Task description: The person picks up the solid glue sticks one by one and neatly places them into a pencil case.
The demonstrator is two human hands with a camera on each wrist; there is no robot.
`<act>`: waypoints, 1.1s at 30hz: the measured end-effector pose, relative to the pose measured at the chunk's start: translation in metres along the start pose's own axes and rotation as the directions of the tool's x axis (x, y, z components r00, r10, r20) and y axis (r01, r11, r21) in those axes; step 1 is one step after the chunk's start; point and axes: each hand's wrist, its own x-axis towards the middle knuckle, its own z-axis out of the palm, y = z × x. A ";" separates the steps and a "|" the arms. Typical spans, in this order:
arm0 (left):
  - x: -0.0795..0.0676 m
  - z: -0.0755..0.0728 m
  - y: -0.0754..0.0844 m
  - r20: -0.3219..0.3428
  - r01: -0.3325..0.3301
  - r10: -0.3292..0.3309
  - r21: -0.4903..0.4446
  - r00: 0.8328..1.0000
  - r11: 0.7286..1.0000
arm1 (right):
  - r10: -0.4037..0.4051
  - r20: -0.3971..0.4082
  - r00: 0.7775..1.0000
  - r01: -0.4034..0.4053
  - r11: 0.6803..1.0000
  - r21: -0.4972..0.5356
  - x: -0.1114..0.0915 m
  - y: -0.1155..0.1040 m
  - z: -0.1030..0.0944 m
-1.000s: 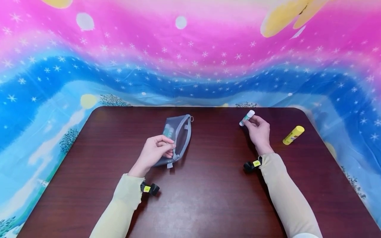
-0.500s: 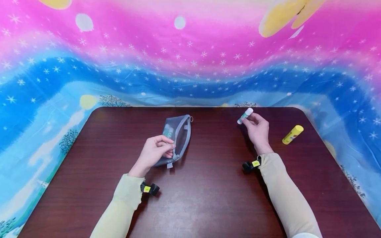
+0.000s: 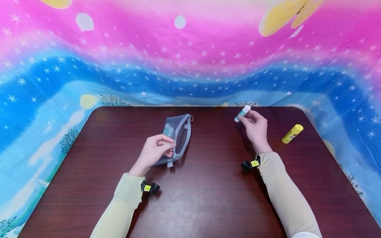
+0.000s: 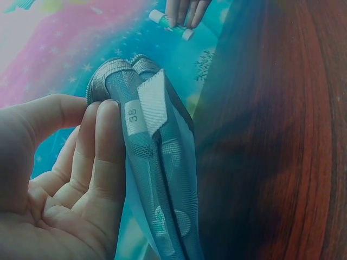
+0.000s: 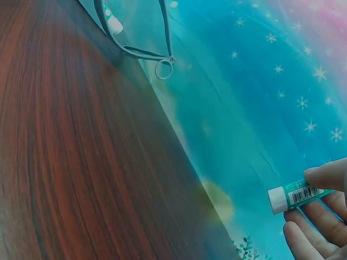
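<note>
My left hand [image 3: 152,150] pinches the near side of the mouth of a grey mesh zip pouch [image 3: 174,121]. The pouch gapes toward the right, and green-and-white sticks [image 3: 168,130] show through its mesh. In the left wrist view, thumb and fingertips hold the zip edge of the pouch [image 4: 181,146], beside a white tag. Off to the right, my right hand [image 3: 258,127] holds a green-and-white glue stick [image 3: 242,113] between thumb and fingers, raised near the table's far edge. The right wrist view shows a barcode on this glue stick [image 5: 301,195].
A yellow glue stick [image 3: 292,134] stands on the dark wooden table [image 3: 202,198], right of my right hand. From the pouch's far zip end hangs a pull ring [image 5: 164,69]. A printed cloth [image 3: 178,79] hangs behind and beside the table.
My right hand has moved slightly left and away from me with the glue stick. The left hand and pouch have stayed in place.
</note>
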 end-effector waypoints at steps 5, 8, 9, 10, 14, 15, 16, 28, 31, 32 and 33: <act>0.000 0.000 0.001 0.002 -0.001 0.001 0.002 1.000 1.000 | -0.005 0.012 1.000 0.005 1.000 0.003 -0.004 -0.007 0.002; 0.000 0.000 0.001 0.002 0.000 0.000 0.010 1.000 1.000 | -0.011 0.018 1.000 0.011 1.000 0.004 -0.005 -0.009 0.003; 0.000 0.000 0.001 0.002 0.001 -0.001 0.012 1.000 1.000 | -0.014 0.019 1.000 0.014 1.000 0.004 -0.005 -0.009 0.003; 0.000 0.000 0.001 0.002 0.002 -0.002 0.013 1.000 1.000 | -0.017 0.020 1.000 0.017 1.000 0.007 -0.006 -0.009 0.004; 0.000 0.000 0.000 0.002 0.008 -0.008 0.010 1.000 1.000 | -0.030 0.021 0.999 0.030 0.999 0.013 -0.008 -0.011 0.005; 0.000 0.000 0.000 0.001 0.009 -0.009 0.009 1.000 1.000 | -0.034 0.023 0.999 0.034 0.999 0.016 -0.008 -0.012 0.005; 0.000 0.000 0.000 0.001 0.010 -0.010 0.008 1.000 1.000 | -0.039 0.025 0.999 0.038 0.999 0.021 -0.009 -0.012 0.006; 0.000 -0.001 0.000 -0.008 0.008 -0.008 0.014 1.000 1.000 | -0.067 0.030 0.997 0.065 0.995 0.076 -0.015 -0.017 0.012; 0.000 0.000 0.000 -0.003 0.006 -0.006 0.015 1.000 1.000 | -0.062 0.029 0.998 0.060 0.995 0.082 -0.016 -0.018 0.013; -0.001 0.000 0.000 -0.002 0.005 -0.005 0.015 1.000 1.000 | -0.061 0.029 0.998 0.058 0.995 0.085 -0.017 -0.018 0.013; -0.001 0.000 0.000 -0.002 0.005 -0.005 0.015 1.000 1.000 | -0.061 0.030 0.998 0.058 0.994 0.090 -0.017 -0.019 0.013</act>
